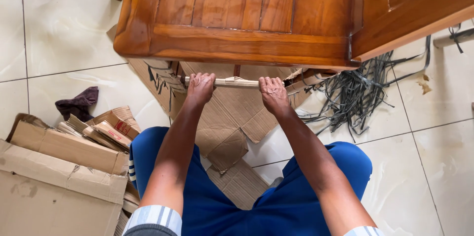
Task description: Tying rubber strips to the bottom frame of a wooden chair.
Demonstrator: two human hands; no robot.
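Observation:
My left hand [200, 86] and my right hand [273, 92] both grip a thin pale rolled stick [236, 83], held level just below the front edge of a brown wooden seat [237, 43]. The left hand closes on its left end and the right hand on its right part. Flattened torn cardboard [232, 117] lies on the floor under the stick, between my knees in blue trousers. The upper part of the cardboard is hidden under the seat.
A large cardboard box [54, 186] with smaller cartons [111, 127] stands at the lower left. A dark cloth [79, 102] lies on the white floor tiles. A tangle of grey plastic straps [360, 92] spreads at the right under the furniture.

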